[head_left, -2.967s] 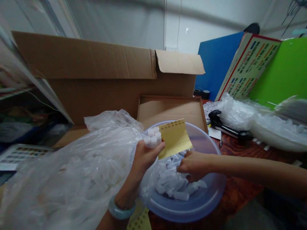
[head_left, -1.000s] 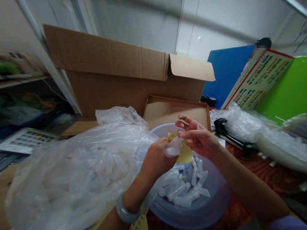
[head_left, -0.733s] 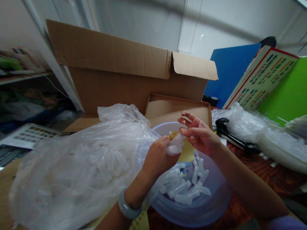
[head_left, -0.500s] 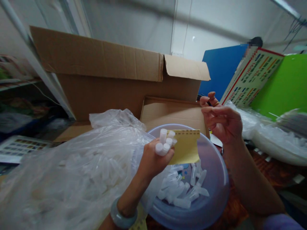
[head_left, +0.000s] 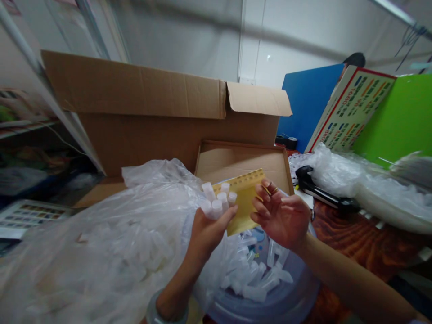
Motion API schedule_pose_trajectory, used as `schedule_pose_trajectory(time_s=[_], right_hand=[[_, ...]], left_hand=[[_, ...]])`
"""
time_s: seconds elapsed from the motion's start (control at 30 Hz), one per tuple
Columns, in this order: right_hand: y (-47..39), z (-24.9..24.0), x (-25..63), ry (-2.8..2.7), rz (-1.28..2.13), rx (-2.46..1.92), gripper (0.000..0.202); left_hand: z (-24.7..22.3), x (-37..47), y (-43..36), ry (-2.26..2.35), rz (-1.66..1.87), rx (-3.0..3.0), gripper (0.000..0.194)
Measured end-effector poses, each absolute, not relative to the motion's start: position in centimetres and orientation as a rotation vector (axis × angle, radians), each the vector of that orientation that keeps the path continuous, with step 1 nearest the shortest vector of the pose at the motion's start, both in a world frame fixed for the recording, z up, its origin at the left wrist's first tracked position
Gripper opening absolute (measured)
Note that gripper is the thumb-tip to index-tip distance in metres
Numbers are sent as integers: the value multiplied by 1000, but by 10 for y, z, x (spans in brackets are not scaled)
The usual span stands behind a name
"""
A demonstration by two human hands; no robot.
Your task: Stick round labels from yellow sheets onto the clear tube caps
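Left hand grips plastic tubes; right hand, loosely curled, holds nothing visible; slackened grip could spill them.

Shows milky white on the capped tubes, yellow with a dark-dotted edge on the sheet, violet-blue on the basin, brown on the cardboard box, and red-brown with dark swirling grain on the tabletop.
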State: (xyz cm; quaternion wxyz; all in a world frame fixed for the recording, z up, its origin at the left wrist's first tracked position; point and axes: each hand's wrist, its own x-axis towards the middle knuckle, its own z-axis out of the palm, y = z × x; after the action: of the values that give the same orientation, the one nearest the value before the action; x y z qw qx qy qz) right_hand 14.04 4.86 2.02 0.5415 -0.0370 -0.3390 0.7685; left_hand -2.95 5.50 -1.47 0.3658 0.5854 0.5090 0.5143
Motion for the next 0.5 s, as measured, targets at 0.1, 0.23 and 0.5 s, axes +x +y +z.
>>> schedule_pose_trajectory(time_s=[0.1, 0.23, 0.5], right_hand=[[50, 14, 137, -825, 1895, -63, 31], [53, 12, 135, -800, 1927, -95, 32], [56, 11, 132, -765, 1897, -183, 32]], left_hand=[[-13, -27, 54, 1193, 1286, 1441, 36], [-14, -26, 55, 1091, 1240, 1449, 34], [-13, -26, 54, 1055, 1228, 1412, 36]])
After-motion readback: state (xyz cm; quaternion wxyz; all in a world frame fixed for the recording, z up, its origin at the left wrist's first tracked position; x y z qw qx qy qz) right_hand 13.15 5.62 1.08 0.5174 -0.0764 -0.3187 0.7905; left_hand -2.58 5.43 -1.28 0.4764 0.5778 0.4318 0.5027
